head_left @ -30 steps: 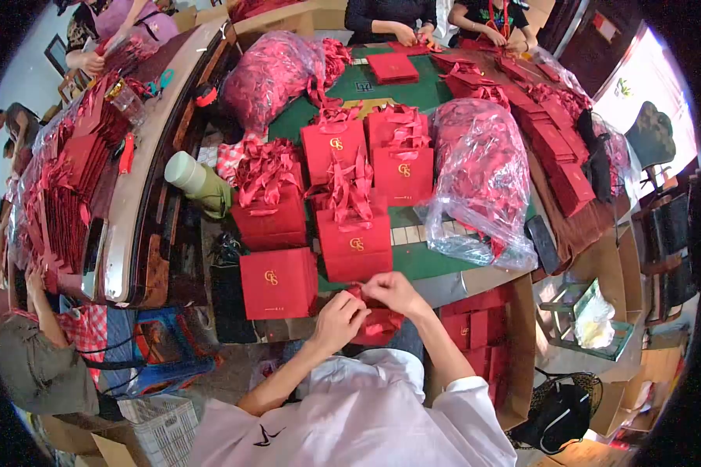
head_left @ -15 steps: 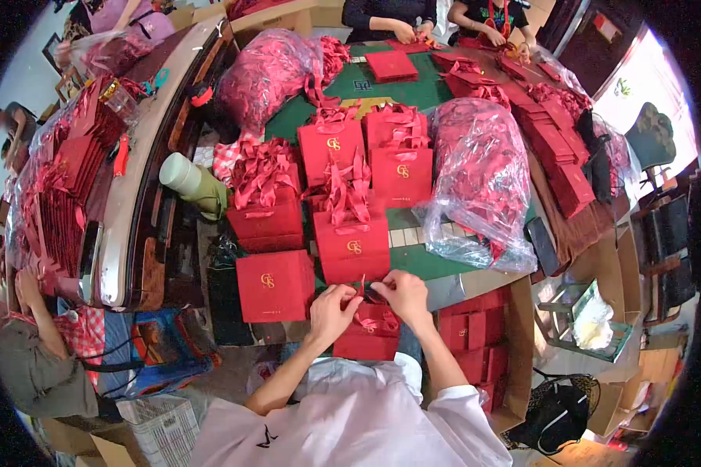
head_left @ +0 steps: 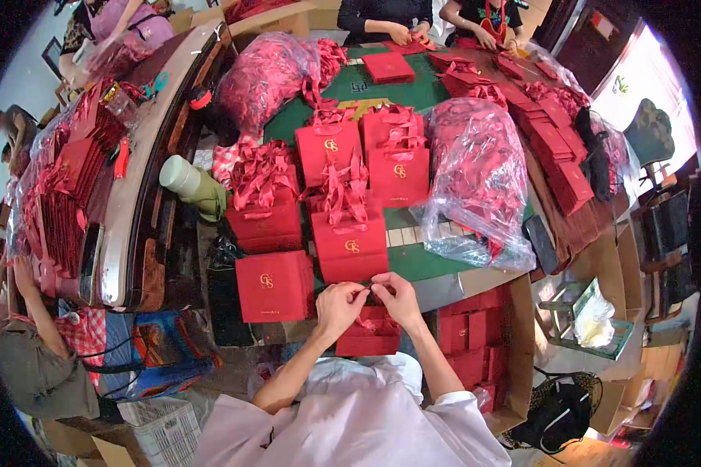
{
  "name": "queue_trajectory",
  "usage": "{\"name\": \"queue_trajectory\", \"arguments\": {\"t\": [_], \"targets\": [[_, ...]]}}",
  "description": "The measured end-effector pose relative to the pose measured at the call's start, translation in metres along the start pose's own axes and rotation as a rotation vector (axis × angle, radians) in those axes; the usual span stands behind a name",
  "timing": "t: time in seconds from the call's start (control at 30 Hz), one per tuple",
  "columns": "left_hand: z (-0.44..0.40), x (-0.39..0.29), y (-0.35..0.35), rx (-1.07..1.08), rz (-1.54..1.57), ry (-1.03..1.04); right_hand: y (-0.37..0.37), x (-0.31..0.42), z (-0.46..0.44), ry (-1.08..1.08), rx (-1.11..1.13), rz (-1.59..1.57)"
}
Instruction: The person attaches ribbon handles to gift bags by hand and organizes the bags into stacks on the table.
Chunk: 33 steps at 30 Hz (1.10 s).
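Note:
My left hand (head_left: pixel 339 307) and my right hand (head_left: pixel 398 299) meet in front of me, fingertips pinched close together. A thin piece of red ribbon is between them, mostly hidden by the fingers. Just below stands a small red gift bag (head_left: pixel 368 339), its top partly covered by my hands. Beyond my fingers is an upright red gift bag (head_left: pixel 350 253) with gold letters and ribbon handles. To the left stands another red bag (head_left: pixel 275 288), with no ribbon showing on its front.
More red bags (head_left: pixel 398 173) stand on the green table (head_left: pixel 413 261). Clear plastic sacks of red ribbon bags (head_left: pixel 479 171) flank them. An open carton (head_left: pixel 519 350) with red bags is at right. A pale green bottle (head_left: pixel 181 176) lies left. Other people (head_left: pixel 389 23) work across the table.
My hands have come closer together, and the ribbon end that stuck up between them is now hidden. My left hand has moved slightly right.

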<state>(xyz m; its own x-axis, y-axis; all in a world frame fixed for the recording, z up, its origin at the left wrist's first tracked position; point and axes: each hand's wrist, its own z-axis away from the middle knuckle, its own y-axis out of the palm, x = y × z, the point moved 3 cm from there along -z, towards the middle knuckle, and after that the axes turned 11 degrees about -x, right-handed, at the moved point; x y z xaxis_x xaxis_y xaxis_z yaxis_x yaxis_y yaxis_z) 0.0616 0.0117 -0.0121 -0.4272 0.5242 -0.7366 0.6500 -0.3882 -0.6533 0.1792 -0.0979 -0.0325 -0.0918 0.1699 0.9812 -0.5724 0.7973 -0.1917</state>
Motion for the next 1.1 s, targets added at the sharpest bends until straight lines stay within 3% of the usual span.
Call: {"name": "queue_trajectory", "arguments": {"t": [0.23, 0.33, 0.4, 0.43, 0.5, 0.53, 0.57, 0.63, 0.83, 0.9, 0.93, 1.1], "targets": [[0.005, -0.009, -0.007, -0.020, 0.023, 0.027, -0.002, 0.008, 0.003, 0.006, 0.091, 0.022], [0.010, -0.014, -0.014, -0.020, 0.011, 0.157, -0.006, 0.015, 0.007, -0.029, 0.091, -0.023], [0.019, -0.019, -0.026, -0.299, 0.138, 0.335, -0.013, 0.013, 0.007, -0.025, 0.085, -0.121], [0.026, -0.013, -0.024, -0.305, 0.139, 0.342, -0.017, 0.014, 0.007, -0.035, 0.084, -0.122], [0.039, 0.006, -0.017, -0.174, 0.446, 0.052, -0.024, 0.014, 0.008, 0.090, 0.043, -0.212], [0.045, 0.009, -0.016, -0.084, 0.443, -0.025, -0.025, 0.017, 0.010, 0.143, 0.017, -0.265], [0.052, 0.009, -0.018, -0.094, 0.444, -0.017, -0.027, 0.017, 0.010, 0.131, 0.022, -0.266], [0.063, 0.002, -0.019, 0.102, 0.358, -0.018, -0.030, 0.005, 0.011, 0.158, 0.011, -0.299], [0.095, -0.016, -0.031, 0.041, 0.399, 0.027, -0.028, -0.020, 0.007, 0.114, -0.007, -0.212], [0.107, -0.019, -0.037, 0.110, 0.318, 0.045, -0.034, -0.023, -0.003, -0.162, -0.197, -0.145], [0.115, -0.016, -0.034, 0.114, 0.308, 0.045, -0.038, -0.016, -0.003, -0.053, -0.189, -0.144], [0.126, -0.004, -0.032, 0.089, 0.401, 0.012, -0.034, -0.004, -0.002, -0.059, -0.093, -0.175]]}}
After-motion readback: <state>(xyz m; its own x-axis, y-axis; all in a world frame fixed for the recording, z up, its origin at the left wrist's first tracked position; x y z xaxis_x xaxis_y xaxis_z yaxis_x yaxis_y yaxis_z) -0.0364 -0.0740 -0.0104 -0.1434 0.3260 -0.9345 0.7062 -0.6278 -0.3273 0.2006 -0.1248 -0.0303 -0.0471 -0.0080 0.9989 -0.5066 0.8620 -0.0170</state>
